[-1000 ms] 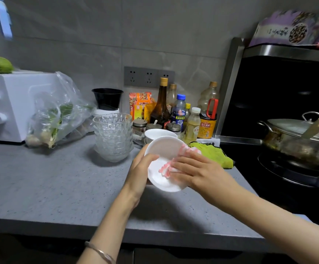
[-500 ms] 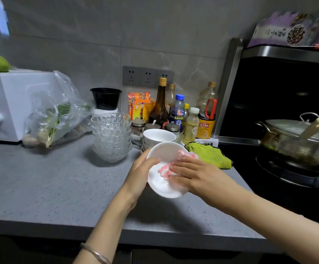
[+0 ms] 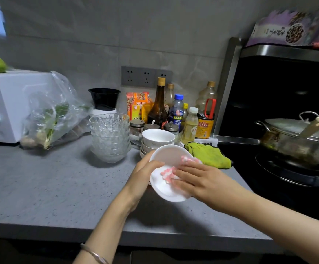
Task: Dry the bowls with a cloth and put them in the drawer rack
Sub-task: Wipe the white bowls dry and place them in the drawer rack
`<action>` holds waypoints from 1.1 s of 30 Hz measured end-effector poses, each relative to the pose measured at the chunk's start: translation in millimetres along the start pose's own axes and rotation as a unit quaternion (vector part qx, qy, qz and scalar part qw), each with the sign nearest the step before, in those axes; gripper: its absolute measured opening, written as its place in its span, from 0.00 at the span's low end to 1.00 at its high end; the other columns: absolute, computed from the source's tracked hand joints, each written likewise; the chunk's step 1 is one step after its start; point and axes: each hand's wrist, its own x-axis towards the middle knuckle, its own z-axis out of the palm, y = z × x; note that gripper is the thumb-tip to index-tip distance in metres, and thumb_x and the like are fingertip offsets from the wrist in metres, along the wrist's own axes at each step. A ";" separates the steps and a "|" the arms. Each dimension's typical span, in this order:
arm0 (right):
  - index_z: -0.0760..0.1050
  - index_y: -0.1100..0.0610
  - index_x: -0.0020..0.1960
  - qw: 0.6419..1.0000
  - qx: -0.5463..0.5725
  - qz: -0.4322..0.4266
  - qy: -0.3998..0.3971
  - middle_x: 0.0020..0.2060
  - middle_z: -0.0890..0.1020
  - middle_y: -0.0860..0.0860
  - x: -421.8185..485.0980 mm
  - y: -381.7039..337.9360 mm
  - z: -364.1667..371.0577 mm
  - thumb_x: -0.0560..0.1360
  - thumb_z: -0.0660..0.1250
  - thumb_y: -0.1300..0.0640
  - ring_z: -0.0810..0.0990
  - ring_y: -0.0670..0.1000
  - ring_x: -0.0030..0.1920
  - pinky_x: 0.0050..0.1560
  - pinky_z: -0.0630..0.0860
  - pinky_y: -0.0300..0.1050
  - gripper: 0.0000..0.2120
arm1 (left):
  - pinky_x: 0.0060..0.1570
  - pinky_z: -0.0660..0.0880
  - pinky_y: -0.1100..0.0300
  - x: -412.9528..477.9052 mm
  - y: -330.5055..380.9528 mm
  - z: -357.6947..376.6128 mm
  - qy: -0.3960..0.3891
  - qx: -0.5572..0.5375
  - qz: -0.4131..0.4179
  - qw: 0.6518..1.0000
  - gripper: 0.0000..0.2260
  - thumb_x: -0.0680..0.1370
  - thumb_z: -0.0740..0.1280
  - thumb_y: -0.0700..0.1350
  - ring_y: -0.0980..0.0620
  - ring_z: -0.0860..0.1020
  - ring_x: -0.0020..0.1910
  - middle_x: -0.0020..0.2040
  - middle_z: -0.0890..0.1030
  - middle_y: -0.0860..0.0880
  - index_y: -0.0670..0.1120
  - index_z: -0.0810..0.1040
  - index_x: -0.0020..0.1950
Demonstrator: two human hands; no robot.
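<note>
A white bowl [image 3: 167,189] is held tilted above the grey counter, its inside facing me. My left hand [image 3: 143,177] grips its left rim. My right hand [image 3: 198,181] presses a pink and white cloth [image 3: 167,173] into the bowl. Behind it stands a stack of white bowls [image 3: 157,140], and left of that a stack of clear glass bowls [image 3: 109,137]. No drawer rack shows in this view.
Sauce bottles and jars [image 3: 175,115] crowd the back of the grey counter [image 3: 40,187]. A green cloth [image 3: 208,154] lies by the stove, where a lidded pot [image 3: 299,141] sits. A white appliance [image 3: 6,105] and a bag of vegetables [image 3: 53,115] stand at left.
My right hand has slid the cloth a little lower and leftward inside the bowl. The bowl stays in my left hand at about the same place.
</note>
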 end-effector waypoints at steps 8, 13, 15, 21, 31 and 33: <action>0.76 0.50 0.47 0.921 0.298 0.248 0.040 0.39 0.81 0.46 24.6 -42.9 -5.1 0.72 0.69 0.57 0.77 0.53 0.34 0.29 0.75 0.46 0.05 | 0.48 0.74 0.69 -5.9 -18.8 33.1 0.106 0.004 0.102 0.989 0.16 0.70 0.61 0.46 0.61 0.78 0.49 0.48 0.82 0.58 0.54 0.76 0.56; 0.82 0.53 0.56 0.999 0.043 -0.005 -0.028 0.55 0.83 0.50 1.4 5.4 -4.0 0.66 0.76 0.53 0.82 0.51 0.55 0.64 0.72 0.50 0.19 | 0.39 0.75 0.68 0.7 -5.7 4.0 -0.005 -0.001 0.006 1.000 0.13 0.68 0.61 0.43 0.59 0.80 0.41 0.39 0.84 0.55 0.48 0.79 0.49; 0.84 0.55 0.52 0.999 0.013 0.000 -0.040 0.52 0.84 0.51 3.8 9.3 -5.1 0.60 0.81 0.55 0.83 0.52 0.52 0.61 0.74 0.50 0.21 | 0.43 0.76 0.67 3.5 -6.6 1.2 -0.010 -0.006 0.005 1.000 0.13 0.70 0.62 0.44 0.56 0.80 0.46 0.45 0.84 0.53 0.49 0.79 0.52; 0.78 0.51 0.49 0.928 0.258 0.271 -0.006 0.38 0.83 0.49 32.0 -34.0 -12.6 0.73 0.67 0.53 0.81 0.56 0.35 0.28 0.76 0.49 0.05 | 0.48 0.73 0.71 -0.4 -19.3 33.2 0.069 -0.018 0.105 0.992 0.19 0.71 0.63 0.47 0.62 0.78 0.53 0.53 0.81 0.60 0.57 0.74 0.61; 0.65 0.60 0.71 0.985 -0.106 -0.055 -0.123 0.71 0.64 0.54 -6.5 16.1 -16.2 0.65 0.68 0.58 0.60 0.52 0.72 0.74 0.45 0.55 0.35 | 0.62 0.73 0.59 9.7 -7.6 0.5 -0.166 0.049 -0.046 0.984 0.15 0.80 0.59 0.53 0.51 0.79 0.60 0.60 0.82 0.49 0.51 0.79 0.62; 0.68 0.59 0.69 0.990 -0.071 -0.027 -0.121 0.70 0.69 0.52 -5.5 11.2 -13.4 0.60 0.74 0.58 0.62 0.50 0.71 0.74 0.46 0.52 0.38 | 0.60 0.74 0.61 8.4 -3.7 2.2 -0.165 0.061 -0.055 0.983 0.16 0.80 0.58 0.54 0.53 0.79 0.59 0.58 0.82 0.50 0.52 0.79 0.62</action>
